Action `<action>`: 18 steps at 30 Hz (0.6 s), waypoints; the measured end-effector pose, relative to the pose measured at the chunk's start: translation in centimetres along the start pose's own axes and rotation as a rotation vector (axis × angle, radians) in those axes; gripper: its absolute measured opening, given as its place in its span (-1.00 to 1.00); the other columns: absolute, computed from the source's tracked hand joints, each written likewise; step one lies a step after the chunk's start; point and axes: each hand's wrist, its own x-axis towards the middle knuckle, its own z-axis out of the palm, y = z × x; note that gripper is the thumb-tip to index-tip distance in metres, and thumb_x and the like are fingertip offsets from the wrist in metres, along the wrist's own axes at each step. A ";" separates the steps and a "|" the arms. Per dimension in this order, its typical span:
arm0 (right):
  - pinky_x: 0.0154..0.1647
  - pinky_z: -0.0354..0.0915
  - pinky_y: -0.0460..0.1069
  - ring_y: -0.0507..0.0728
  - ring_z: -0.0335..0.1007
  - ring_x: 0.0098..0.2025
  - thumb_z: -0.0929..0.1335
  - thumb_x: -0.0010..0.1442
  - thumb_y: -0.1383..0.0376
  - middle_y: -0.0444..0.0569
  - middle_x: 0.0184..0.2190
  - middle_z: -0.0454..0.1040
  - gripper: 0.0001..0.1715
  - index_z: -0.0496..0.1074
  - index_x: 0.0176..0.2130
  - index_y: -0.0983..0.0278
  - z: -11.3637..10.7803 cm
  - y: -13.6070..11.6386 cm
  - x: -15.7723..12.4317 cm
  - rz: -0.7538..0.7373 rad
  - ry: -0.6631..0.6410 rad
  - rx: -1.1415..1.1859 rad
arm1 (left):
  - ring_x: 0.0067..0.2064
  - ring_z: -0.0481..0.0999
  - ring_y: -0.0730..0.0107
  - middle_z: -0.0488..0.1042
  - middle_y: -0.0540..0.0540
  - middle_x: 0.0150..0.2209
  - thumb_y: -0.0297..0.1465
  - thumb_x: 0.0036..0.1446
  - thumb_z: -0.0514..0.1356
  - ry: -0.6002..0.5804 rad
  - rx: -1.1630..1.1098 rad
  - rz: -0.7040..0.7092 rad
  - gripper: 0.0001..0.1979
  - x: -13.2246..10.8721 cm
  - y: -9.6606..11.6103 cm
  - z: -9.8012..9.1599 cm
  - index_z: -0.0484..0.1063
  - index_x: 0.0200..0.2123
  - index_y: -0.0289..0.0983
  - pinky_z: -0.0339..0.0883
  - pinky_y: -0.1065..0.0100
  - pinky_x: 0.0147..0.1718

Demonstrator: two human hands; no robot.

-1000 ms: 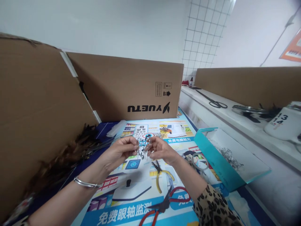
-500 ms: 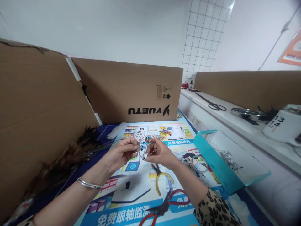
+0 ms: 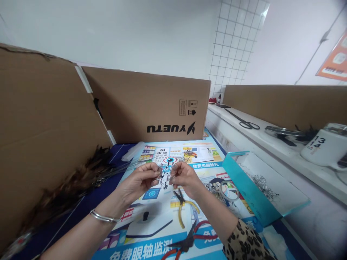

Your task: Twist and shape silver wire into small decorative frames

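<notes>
My left hand (image 3: 139, 180) and my right hand (image 3: 182, 176) meet above the printed poster, fingers pinched together. Between the fingertips hangs a small tangle of thin silvery wire pieces (image 3: 164, 176), held from both sides. A metal bangle (image 3: 102, 217) circles my left wrist, and a leopard-print sleeve (image 3: 245, 241) covers my right forearm. Yellow-handled pliers (image 3: 183, 208) lie on the poster just below my right hand. Red-handled scissors (image 3: 189, 242) rest nearer to me.
A roll of clear tape (image 3: 229, 190) lies right of the pliers. A teal box lid (image 3: 251, 196) holds several silvery wire bits. Dark feathers (image 3: 81, 178) are heaped at left against cardboard panels (image 3: 146, 104). Black scissors (image 3: 245, 122) and a white mug (image 3: 324, 146) sit on the raised white ledge.
Both hands have sunk slightly and stayed pinched on the wire pieces, with the fingers shifting a little. The view has tilted a bit.
</notes>
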 end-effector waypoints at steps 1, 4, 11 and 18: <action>-0.65 0.15 -0.14 0.00 0.32 -0.53 0.40 -0.23 0.47 -0.21 -0.49 0.30 -0.63 0.25 -0.36 0.25 0.0 0.0 0.0 0.012 -0.009 0.024 | -0.50 0.33 0.61 0.32 0.00 -0.46 -0.61 -0.09 0.26 -0.004 -0.008 0.001 -0.84 0.0 -0.1 0.0 0.32 -0.47 -0.34 0.31 0.57 -0.58; -0.59 0.15 -0.13 -0.04 0.25 -0.56 0.36 -0.25 0.52 -0.23 -0.53 0.28 -0.63 0.26 -0.38 0.25 -0.2 0.1 0.0 0.017 -0.032 0.078 | -0.50 0.32 0.60 0.32 -0.01 -0.45 -0.62 -0.09 0.26 -0.018 -0.037 0.003 -0.84 -0.1 -0.3 -0.1 0.32 -0.48 -0.34 0.27 0.58 -0.60; -0.48 0.10 -0.12 -0.04 0.15 -0.50 0.35 -0.29 0.55 -0.22 -0.57 0.26 -0.65 0.30 -0.42 0.27 -0.4 0.3 0.2 -0.002 -0.026 0.047 | -0.45 0.29 0.57 0.32 -0.04 -0.42 -0.62 -0.05 0.22 -0.065 -0.088 0.028 -0.86 0.1 -1.0 -0.8 0.31 -0.50 -0.34 0.23 0.57 -0.59; -0.39 0.16 -0.09 -0.01 0.17 -0.42 0.38 -0.29 0.53 -0.20 -0.51 0.27 -0.68 0.30 -0.45 0.27 -0.3 1.3 0.3 0.009 0.021 0.045 | -0.43 0.28 0.53 0.29 -0.04 -0.42 -0.62 -0.04 0.21 -0.104 -0.074 0.046 -0.86 0.1 -1.4 -1.6 0.30 -0.51 -0.34 0.20 0.54 -0.58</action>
